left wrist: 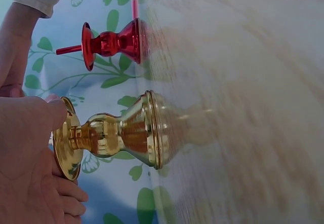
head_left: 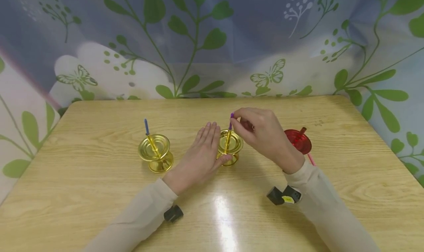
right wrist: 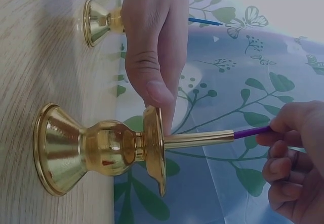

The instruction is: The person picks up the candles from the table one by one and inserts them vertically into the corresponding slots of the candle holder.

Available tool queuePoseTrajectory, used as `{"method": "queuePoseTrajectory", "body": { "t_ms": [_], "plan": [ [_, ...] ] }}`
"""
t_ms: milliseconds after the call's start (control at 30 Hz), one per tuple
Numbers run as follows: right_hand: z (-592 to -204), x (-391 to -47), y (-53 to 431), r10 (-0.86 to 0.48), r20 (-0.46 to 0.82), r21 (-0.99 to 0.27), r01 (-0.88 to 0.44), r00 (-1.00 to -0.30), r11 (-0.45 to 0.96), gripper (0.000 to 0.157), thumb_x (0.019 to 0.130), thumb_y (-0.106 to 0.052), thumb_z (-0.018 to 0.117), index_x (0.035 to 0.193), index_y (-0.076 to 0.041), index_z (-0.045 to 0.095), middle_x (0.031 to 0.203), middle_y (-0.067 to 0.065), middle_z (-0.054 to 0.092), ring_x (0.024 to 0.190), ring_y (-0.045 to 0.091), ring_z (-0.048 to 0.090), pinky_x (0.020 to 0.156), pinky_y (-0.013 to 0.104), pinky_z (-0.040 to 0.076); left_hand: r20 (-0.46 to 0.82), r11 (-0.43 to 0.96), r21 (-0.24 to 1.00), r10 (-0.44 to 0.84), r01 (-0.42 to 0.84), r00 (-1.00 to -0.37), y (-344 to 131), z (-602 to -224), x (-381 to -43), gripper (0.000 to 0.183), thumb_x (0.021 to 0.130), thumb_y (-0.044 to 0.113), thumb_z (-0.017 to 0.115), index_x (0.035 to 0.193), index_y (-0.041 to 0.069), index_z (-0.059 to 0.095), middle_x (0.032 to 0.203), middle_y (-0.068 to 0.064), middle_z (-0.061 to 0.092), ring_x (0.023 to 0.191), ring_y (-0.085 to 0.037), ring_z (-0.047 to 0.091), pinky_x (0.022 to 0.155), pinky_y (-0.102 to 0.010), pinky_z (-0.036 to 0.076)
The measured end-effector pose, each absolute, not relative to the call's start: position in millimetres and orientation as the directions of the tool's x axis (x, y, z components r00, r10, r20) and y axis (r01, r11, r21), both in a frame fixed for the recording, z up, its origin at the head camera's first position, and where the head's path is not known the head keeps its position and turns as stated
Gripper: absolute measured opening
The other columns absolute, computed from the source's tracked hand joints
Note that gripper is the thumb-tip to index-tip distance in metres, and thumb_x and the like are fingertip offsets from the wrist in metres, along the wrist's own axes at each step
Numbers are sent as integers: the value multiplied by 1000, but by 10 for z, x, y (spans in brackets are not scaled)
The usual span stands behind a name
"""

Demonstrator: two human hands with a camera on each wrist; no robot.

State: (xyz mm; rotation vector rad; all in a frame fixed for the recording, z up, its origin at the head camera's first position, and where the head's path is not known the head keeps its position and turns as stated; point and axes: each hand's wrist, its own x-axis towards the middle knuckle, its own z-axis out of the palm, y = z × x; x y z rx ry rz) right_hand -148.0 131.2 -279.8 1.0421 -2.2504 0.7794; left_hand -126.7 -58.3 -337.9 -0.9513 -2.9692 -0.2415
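A gold candle holder (right wrist: 109, 145) stands upright in the middle of the table, with a narrow gold tube rising from its dish. My left hand (head_left: 200, 154) lies along the left of the dish, its fingers straight and its thumb at the near rim. Between thumb and fingertips, my right hand (head_left: 261, 134) pinches the upper end of a thin purple candle (right wrist: 250, 132). The candle's lower end meets the top of the tube. To the left, a second gold candle holder (head_left: 160, 163) carries a blue candle (head_left: 146, 126).
Behind my right wrist stands a red candle holder (left wrist: 119, 44) with a bare tube. A pink stick (head_left: 311, 159) lies on the table beside it. The wooden table (head_left: 89, 193) ends at a leaf-patterned cloth backdrop (head_left: 185, 31).
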Motion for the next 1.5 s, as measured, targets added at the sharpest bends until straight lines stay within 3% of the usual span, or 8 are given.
{"method": "queuePoseTrajectory", "body": {
  "t_ms": [633, 1067, 1500],
  "plan": [
    [-2819, -1492, 1310, -484, 689, -248, -802, -540, 543, 5, 87, 1, 65, 86, -3, 68, 58, -3, 48, 51, 6, 40, 47, 22, 36, 54, 803, 151, 575, 576, -816, -563, -3378, -1278, 82, 102, 53, 30, 149, -11, 12, 156, -28, 8, 146, -36, 4, 118, -42, 3],
    [-2845, -1483, 1305, -445, 667, -342, -775, -598, 531, 5, 88, -1, 66, 84, -3, 66, 61, -2, 55, 52, 5, 44, 48, 22, 40, 38, 807, 139, 574, 573, -818, -569, -3369, -1263, 82, 102, 53, 31, 149, -12, 13, 156, -28, 9, 146, -36, 5, 118, -42, 3],
    [-2836, -1484, 1272, -479, 680, -278, -800, -555, 532, 3, 85, -1, 67, 87, -3, 69, 56, -4, 47, 50, 7, 40, 47, 23, 36, 50, 808, 150, 570, 570, -820, -574, -3373, -1261, 82, 101, 53, 32, 149, -12, 13, 156, -28, 10, 146, -36, 6, 119, -42, 5]
  ]
}}
